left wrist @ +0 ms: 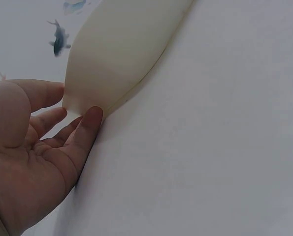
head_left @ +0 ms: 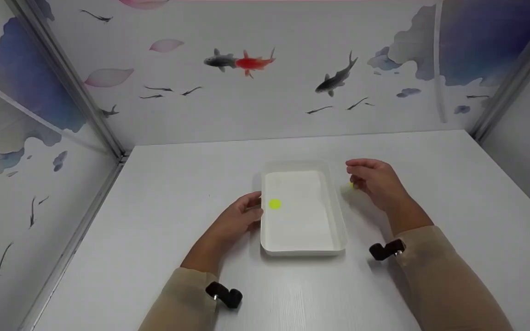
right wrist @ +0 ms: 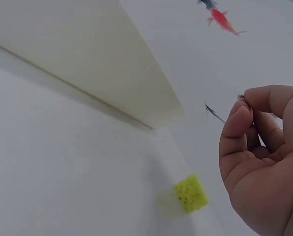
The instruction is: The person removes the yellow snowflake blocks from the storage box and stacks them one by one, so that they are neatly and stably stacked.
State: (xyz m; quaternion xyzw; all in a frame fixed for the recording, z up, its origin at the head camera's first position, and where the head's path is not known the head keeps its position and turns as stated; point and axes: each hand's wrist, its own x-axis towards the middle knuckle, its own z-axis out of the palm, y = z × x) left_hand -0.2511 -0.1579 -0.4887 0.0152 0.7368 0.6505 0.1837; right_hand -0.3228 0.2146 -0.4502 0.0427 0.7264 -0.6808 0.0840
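Observation:
A white rectangular tray lies on the table in the middle of the head view. On its left side, my left hand touches the outer wall; the left wrist view shows the fingertips against the tray wall. My right hand is raised to the right of the tray, fingers loosely curled and their tips close together, with nothing plainly held between them. Beyond it, in the right wrist view, a small yellow sponge with pores sits on the table. From the head, that hand hides most of the sponge.
A bright yellow-green round spot shows inside the tray near its left wall. The white table is bounded by panels printed with fish and petals, including a back panel. Metal posts stand at the corners.

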